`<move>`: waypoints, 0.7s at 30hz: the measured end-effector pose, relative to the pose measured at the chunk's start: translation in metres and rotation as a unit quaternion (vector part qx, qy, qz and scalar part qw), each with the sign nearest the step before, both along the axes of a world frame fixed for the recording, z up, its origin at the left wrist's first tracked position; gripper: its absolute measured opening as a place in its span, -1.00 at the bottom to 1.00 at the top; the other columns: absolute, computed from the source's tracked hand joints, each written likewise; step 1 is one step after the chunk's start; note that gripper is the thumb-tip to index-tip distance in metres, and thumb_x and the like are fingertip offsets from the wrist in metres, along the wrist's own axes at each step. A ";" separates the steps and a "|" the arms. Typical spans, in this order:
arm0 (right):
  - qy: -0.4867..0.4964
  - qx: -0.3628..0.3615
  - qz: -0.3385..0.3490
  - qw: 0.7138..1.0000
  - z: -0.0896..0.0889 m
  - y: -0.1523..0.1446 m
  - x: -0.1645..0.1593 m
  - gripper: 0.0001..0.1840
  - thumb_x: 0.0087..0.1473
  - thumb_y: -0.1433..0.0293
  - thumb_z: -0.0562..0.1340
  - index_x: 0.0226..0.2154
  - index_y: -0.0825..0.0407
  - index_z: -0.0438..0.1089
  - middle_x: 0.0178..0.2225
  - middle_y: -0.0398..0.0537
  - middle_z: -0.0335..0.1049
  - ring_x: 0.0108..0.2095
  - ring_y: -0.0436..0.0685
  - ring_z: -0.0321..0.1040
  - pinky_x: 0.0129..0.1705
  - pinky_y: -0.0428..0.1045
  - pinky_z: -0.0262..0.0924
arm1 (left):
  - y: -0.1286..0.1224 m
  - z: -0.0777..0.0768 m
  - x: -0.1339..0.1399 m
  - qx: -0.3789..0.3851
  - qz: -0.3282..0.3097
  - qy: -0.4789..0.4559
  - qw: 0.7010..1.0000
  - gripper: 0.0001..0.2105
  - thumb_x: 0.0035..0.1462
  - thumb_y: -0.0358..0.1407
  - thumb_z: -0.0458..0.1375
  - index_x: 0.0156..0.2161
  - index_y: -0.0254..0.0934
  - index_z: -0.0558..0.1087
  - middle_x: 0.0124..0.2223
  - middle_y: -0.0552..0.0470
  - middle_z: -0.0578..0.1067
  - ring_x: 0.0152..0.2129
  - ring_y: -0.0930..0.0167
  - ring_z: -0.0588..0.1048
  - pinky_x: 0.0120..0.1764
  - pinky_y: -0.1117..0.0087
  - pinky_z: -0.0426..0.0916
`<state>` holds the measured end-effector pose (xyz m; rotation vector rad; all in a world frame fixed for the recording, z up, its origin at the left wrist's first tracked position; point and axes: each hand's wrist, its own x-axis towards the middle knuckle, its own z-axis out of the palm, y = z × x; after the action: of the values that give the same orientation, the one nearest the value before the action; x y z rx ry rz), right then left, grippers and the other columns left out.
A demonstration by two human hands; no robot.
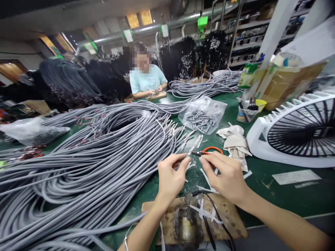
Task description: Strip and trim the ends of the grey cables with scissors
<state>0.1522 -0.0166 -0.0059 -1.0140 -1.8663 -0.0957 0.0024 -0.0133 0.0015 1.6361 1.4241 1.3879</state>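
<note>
My left hand (171, 176) pinches a cable end (194, 146) between thumb and fingers, its whitish stripped tip pointing up and away. Just to the right, my right hand (222, 170) has thumb and forefinger pressed together; whatever they may hold is too small to make out. Behind the fingertips lie scissors with orange handles (213, 150). White strips (208, 179) are scattered on the green table under my hands. A large heap of grey cables (104, 167) spreads over the left side, several with pale ends toward my left hand.
Below my hands sits a stained wooden board (230, 216) with a taped metal block (187, 223) and black cord. A white fan (295, 132), crumpled cloth gloves (235, 141) and a clear bag of short grey pieces (202, 116) stand around. Opposite, a person (148, 82) works at the table.
</note>
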 end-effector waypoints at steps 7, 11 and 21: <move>-0.009 -0.024 -0.011 1.000 -0.006 0.004 -0.004 -0.80 0.10 0.43 0.10 -0.43 0.11 0.41 -0.49 -0.04 0.41 -0.47 0.02 0.35 -0.37 -0.09 0.20 | -0.007 0.001 0.000 0.018 -0.029 -0.018 0.999 -0.87 0.00 -0.32 0.18 -0.34 -0.32 0.53 -0.44 0.00 0.52 -0.53 0.44 0.47 -0.49 0.49 0.35; 0.013 -0.037 0.006 0.999 -0.005 0.003 -0.005 -0.81 0.10 0.43 0.11 -0.44 0.11 0.41 -0.51 -0.06 0.39 -0.50 0.00 0.30 -0.41 -0.10 0.17 | -0.009 -0.001 0.001 0.035 -0.039 0.004 0.999 -0.88 0.02 -0.33 0.16 -0.34 -0.32 0.52 -0.45 0.00 0.49 -0.53 0.45 0.44 -0.49 0.49 0.33; 0.028 0.039 0.024 0.999 -0.011 -0.002 -0.008 -0.88 0.05 0.51 0.15 -0.46 0.13 0.39 -0.57 -0.07 0.36 -0.54 -0.01 0.28 -0.46 -0.10 0.15 | -0.012 0.000 0.006 0.178 0.002 0.161 0.971 -0.89 0.00 -0.48 0.11 -0.38 -0.33 0.49 -0.56 0.10 0.36 -0.68 0.56 0.26 -0.61 0.52 0.16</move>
<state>0.1446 -0.0182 -0.0168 -0.9096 -1.8207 -0.1111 0.0080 -0.0254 0.0015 2.1697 1.4090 1.4966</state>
